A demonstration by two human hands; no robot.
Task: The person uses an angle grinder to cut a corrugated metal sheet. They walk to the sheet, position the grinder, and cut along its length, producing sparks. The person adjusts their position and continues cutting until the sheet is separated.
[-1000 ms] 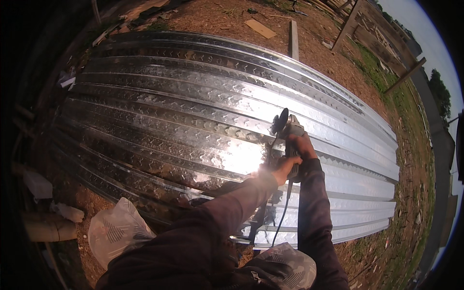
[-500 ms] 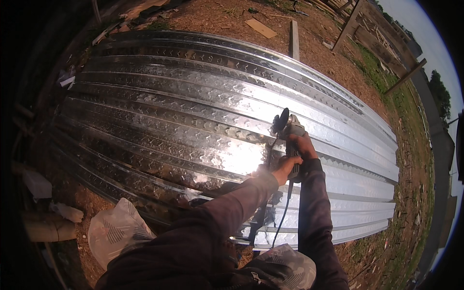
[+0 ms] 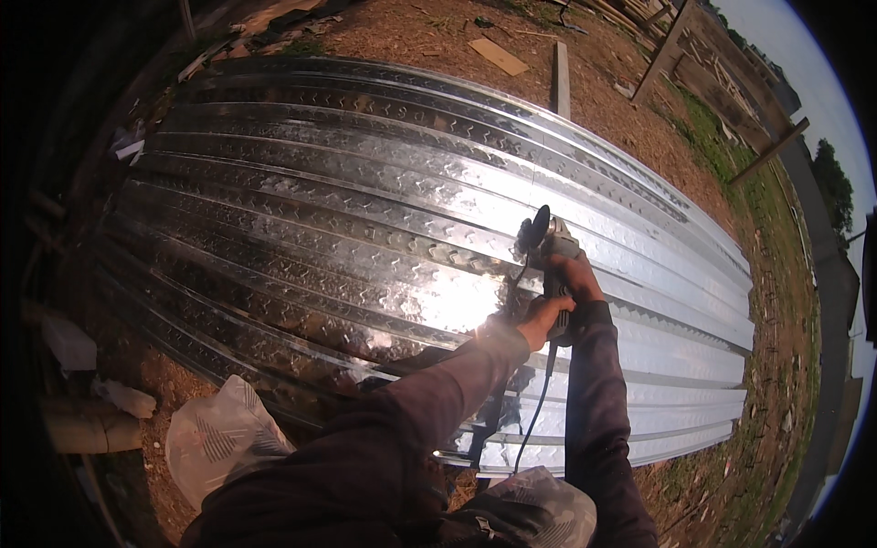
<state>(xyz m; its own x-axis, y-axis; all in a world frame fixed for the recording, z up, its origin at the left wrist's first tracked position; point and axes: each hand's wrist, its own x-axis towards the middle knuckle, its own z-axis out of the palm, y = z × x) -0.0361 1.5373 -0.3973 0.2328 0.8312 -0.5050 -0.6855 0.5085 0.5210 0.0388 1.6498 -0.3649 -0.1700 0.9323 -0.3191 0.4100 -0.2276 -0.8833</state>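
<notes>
Grinder [image 3: 565,245] is being held right over the shiny ribbed sheet [image 3: 320,183], gripped at the back by the left hand [image 3: 546,320] and nearer the disc [image 3: 540,222] by the right hand [image 3: 575,274], fingers wrapped round it on both.

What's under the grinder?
Ribbed metal sheeting, visible around the grinder. The patch covered by the grinder's body can't be seen, nor can I tell whether the disc touches the sheeting.
</notes>
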